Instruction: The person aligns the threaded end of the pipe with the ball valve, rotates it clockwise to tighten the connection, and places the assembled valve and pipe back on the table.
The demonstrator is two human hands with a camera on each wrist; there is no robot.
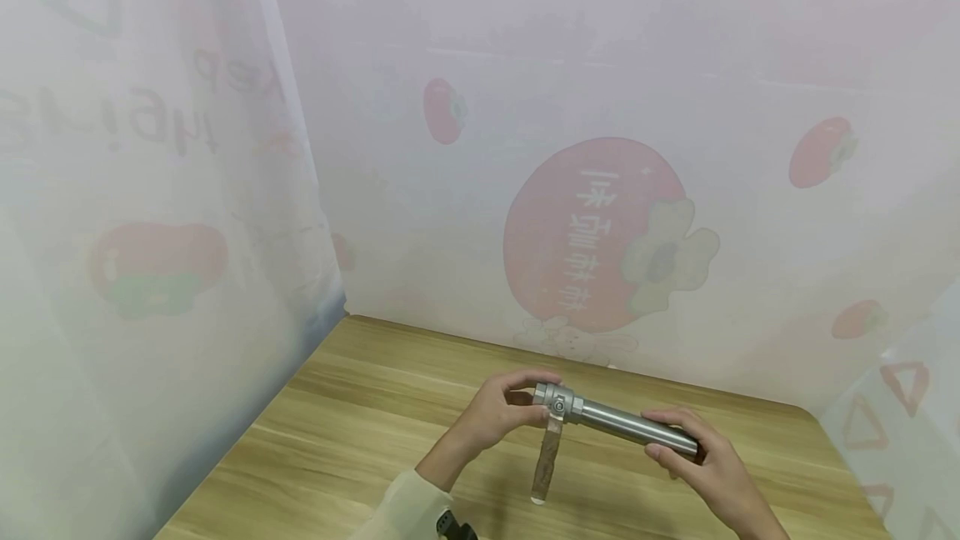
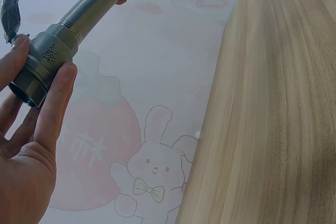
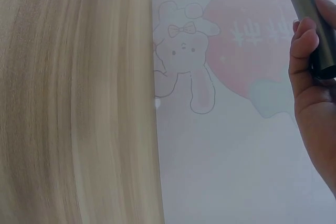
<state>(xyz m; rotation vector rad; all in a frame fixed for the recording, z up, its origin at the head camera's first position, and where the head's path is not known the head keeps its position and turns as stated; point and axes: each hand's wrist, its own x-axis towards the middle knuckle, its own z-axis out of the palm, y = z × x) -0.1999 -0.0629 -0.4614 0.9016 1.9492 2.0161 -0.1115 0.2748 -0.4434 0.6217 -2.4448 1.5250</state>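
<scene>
Above the table, a steel ball valve is joined to a straight metal pipe. My left hand grips the valve body at its left end, thumb on one side and fingers on the other. Raised lettering shows on the valve body in the left wrist view. A flat lever handle, covered in a wrinkled wrap, hangs from the valve toward me. My right hand holds the pipe's far end, with the thumb in front and fingers behind. The pipe's end shows beside the palm in the right wrist view.
Beneath the hands lies a wood-grain table with rounded back corners. Pale printed curtains with strawberry pictures hang behind it and at both sides. A dark band is on the left wrist, beside the light sleeve.
</scene>
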